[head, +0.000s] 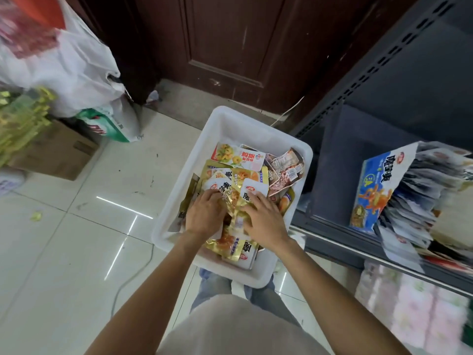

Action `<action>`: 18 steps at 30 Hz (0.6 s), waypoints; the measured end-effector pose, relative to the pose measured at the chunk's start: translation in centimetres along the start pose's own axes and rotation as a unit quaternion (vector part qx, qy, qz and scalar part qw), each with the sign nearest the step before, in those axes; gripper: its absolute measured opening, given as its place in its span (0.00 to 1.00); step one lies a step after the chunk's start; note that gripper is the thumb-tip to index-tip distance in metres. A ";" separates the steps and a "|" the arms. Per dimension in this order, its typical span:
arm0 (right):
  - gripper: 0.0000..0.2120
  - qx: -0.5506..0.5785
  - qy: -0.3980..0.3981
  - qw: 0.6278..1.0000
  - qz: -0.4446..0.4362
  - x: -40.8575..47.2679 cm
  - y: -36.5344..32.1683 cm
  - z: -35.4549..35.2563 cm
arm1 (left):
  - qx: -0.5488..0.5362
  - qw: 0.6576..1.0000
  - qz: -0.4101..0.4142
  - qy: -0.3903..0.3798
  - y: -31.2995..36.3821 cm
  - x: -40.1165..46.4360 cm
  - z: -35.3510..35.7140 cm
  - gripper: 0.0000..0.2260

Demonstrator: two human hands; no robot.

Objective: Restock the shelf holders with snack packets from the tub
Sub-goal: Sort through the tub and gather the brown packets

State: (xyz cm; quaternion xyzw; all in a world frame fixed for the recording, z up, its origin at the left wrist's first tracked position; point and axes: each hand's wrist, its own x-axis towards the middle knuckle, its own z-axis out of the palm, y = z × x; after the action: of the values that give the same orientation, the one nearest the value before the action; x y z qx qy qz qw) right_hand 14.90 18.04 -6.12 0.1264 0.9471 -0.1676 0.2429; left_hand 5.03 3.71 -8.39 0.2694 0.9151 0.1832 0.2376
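A white plastic tub point(230, 129) stands on the floor in front of me, filled with several gold, white and pink snack packets point(238, 156). Both my hands are down inside it. My left hand point(204, 213) lies on the gold packets with its fingers bent over them. My right hand point(266, 219) rests beside it, fingers spread over a gold packet point(236, 221). Whether either hand holds a packet is hidden by the hands themselves. On the dark shelf at the right a blue display box point(378, 185) serves as a holder with several packets standing in it.
The dark metal shelf point(332, 226) runs along the right, with pale packs point(414, 311) on a lower level. A brown wooden door point(230, 42) is behind the tub. At the left stand a cardboard box point(58, 152), white plastic bags point(76, 65) and green-yellow packets point(20, 124). Floor is pale tile.
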 end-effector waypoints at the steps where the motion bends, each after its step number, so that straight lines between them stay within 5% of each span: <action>1: 0.21 -0.002 0.018 1.000 0.022 -0.6 -0.3 0.4 | 0.011 1.000 0.002 0.006 -0.1 0.2 0.0 0.18; 5: 0.30 -0.020 0.058 0.993 0.100 -1.6 -2.1 0.8 | 0.025 1.000 0.011 0.007 -0.4 1.0 0.0 0.22; 10: 0.38 0.070 0.054 0.987 0.135 -1.1 -3.5 0.3 | 0.100 0.978 0.137 -0.120 -0.8 2.6 -0.1 0.39; 13: 0.33 0.177 0.120 0.964 0.155 -1.8 -3.4 -0.9 | 0.138 0.972 0.170 -0.087 -1.0 3.4 -0.3 0.34; 18: 0.23 0.192 0.202 0.936 0.217 -3.9 -1.3 -4.5 | 0.088 0.966 0.242 -0.002 -0.8 2.8 -1.6 0.20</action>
State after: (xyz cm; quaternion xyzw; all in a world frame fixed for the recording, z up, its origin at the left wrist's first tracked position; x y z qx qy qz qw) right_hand 15.95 17.98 -0.09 0.4044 0.8753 -0.2608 0.0484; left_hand 1.78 4.33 -8.39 0.5028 0.8348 0.1531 0.1639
